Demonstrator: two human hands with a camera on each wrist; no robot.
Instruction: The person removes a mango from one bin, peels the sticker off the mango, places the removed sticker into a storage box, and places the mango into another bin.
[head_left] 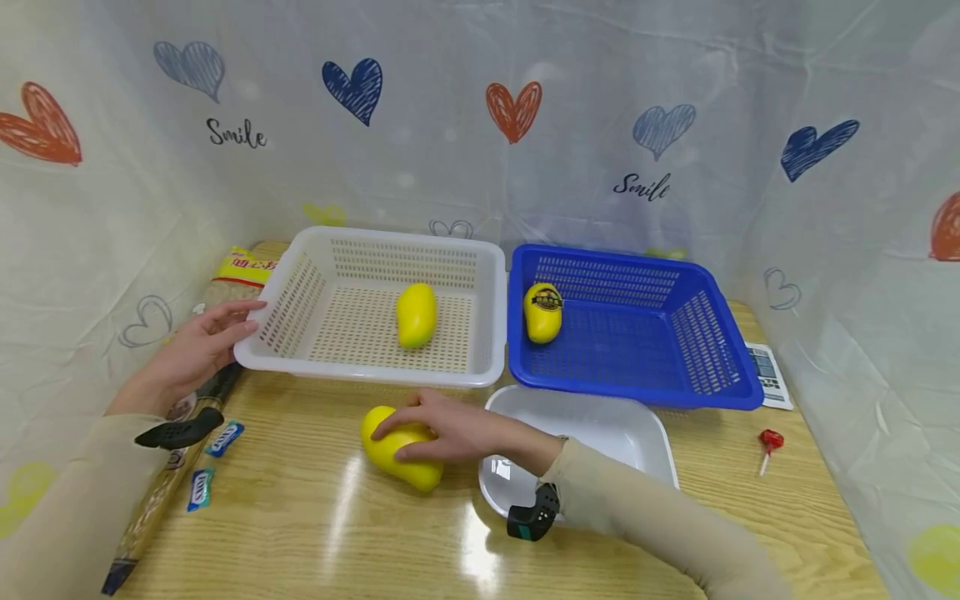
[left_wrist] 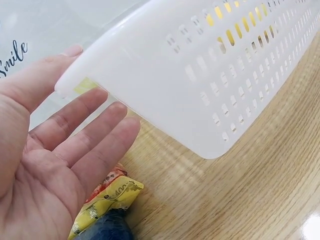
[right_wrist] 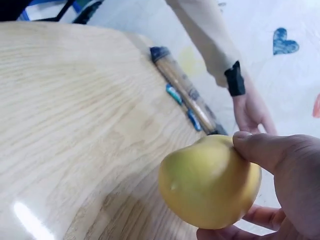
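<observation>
My right hand [head_left: 450,429] grips a yellow mango [head_left: 411,475] just over the table, in front of the white basket. In the right wrist view the thumb lies on one side of this mango [right_wrist: 205,185] and fingers on the other. At the left end of the white basket [head_left: 375,375], my left hand [head_left: 198,346] touches the rim. Its fingers extend loosely along the outer wall in the left wrist view, with the thumb at the rim's edge. Another mango [head_left: 417,315] lies inside the white basket. A mango with a black label [head_left: 543,317] sits in the blue basket [head_left: 637,396].
A white basin [head_left: 585,408] stands beneath my right forearm. Left are a long noodle pack [head_left: 150,512], two small blue wrapped candies [head_left: 223,438] and a yellow-topped bag [head_left: 243,268]. A red lollipop [head_left: 770,442] and a printed packet [head_left: 770,375] lie right.
</observation>
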